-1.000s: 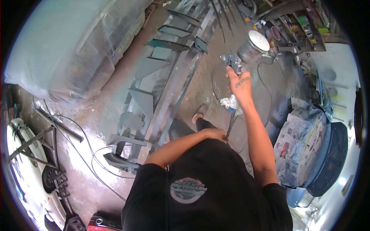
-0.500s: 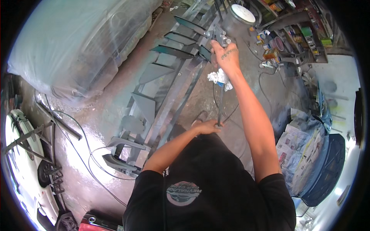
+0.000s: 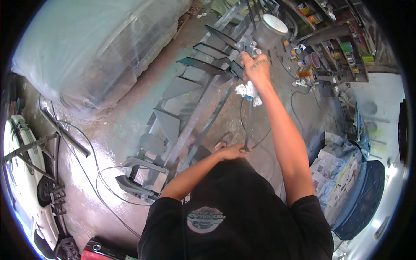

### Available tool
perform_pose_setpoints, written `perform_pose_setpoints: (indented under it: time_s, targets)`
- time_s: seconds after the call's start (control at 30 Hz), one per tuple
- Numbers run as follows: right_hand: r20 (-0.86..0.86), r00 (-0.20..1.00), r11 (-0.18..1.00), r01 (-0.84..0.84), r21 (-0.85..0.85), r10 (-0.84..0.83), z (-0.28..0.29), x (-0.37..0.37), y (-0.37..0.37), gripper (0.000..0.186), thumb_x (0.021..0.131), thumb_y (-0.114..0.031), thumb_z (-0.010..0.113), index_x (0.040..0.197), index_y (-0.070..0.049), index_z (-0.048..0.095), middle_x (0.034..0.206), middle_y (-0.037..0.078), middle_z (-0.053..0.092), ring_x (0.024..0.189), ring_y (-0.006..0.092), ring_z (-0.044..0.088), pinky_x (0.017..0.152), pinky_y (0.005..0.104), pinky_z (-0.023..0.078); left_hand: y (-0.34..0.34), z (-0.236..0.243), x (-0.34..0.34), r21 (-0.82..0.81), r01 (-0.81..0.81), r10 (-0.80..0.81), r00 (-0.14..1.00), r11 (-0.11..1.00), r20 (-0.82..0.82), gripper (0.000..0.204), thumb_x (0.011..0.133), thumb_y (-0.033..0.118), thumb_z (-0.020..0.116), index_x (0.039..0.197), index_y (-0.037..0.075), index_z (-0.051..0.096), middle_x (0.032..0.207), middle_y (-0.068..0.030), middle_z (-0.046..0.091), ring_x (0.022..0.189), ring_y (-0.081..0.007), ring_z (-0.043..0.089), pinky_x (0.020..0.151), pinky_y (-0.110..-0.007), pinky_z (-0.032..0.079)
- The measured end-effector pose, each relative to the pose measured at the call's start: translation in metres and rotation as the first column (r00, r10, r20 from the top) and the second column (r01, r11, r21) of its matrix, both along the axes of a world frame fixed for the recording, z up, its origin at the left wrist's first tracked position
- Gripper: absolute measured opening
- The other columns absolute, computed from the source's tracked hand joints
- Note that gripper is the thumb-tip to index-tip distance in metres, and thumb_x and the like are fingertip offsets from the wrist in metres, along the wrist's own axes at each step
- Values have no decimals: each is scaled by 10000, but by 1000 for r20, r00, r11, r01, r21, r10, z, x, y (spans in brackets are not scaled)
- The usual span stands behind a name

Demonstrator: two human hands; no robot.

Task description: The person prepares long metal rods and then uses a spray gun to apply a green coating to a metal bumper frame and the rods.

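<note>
My right hand [image 3: 257, 69] is closed round the handle of a metal spray gun [image 3: 248, 45], held out ahead over a long metal rack. Crumpled white wrapping [image 3: 247, 90] with a bit of blue sits below the grip, where a dark hose [image 3: 249, 119] hangs down. Close to my body, my left hand [image 3: 233, 151] has its fingers closed round that hose. Several dark, flat parts, among them a glossy panel [image 3: 201, 65], stand tilted along the rack [image 3: 195, 117], just left of the gun. Grey pieces [image 3: 167, 125] lie on its nearer part.
A plastic-covered car [image 3: 99, 52] fills the upper left. Hoses [image 3: 93, 164] trail over the floor. A lidded drum [image 3: 274, 26] and shelves of cans [image 3: 336, 54] stand at far right; newspaper-covered panels [image 3: 336, 169] lie at right. A white car [image 3: 32, 173] is at far left.
The whole view has shifted slightly, so the rack and both hands appear a little lower. My right hand keeps hold of the spray gun and my left the hose.
</note>
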State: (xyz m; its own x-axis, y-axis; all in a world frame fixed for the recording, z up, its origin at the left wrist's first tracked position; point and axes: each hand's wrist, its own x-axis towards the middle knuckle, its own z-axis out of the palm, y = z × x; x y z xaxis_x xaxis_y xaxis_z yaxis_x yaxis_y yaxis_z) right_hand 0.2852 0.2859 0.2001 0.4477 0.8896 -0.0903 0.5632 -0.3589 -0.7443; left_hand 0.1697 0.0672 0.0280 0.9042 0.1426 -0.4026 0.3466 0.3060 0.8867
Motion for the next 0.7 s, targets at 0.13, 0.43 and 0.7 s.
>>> perform_pose_setpoints:
  time_s: [0.13, 0.43, 0.7]
  targets:
    - [35, 996, 997, -78, 7, 78, 1, -33, 45, 478, 907, -355, 679, 743, 92, 646, 611, 200, 671, 557, 307, 703, 639, 412, 565, 7, -25, -6, -195, -61, 59, 998, 979, -16, 492, 976, 407, 675, 1403, 183, 578, 1347, -75, 603, 1224, -206, 559, 965, -334, 465]
    - [-100, 985, 985, -127, 116, 138, 7, -44, 88, 435, 925, -327, 678, 907, 108, 673, 752, 151, 710, 457, 223, 635, 458, 364, 516, 22, -23, -13, -269, -278, 330, 929, 922, 169, 586, 973, 400, 661, 1490, 176, 501, 1305, -130, 549, 1077, -215, 568, 865, -354, 519]
    - [-6, 999, 999, -46, -22, 46, -1, -26, 70, 382, 929, -275, 649, 863, 101, 639, 624, 163, 671, 481, 252, 669, 516, 383, 552, 11, -27, -6, -326, -168, 213, 971, 931, 110, 568, 983, 417, 677, 1479, 213, 492, 1519, -47, 454, 1332, -232, 448, 985, -450, 454]
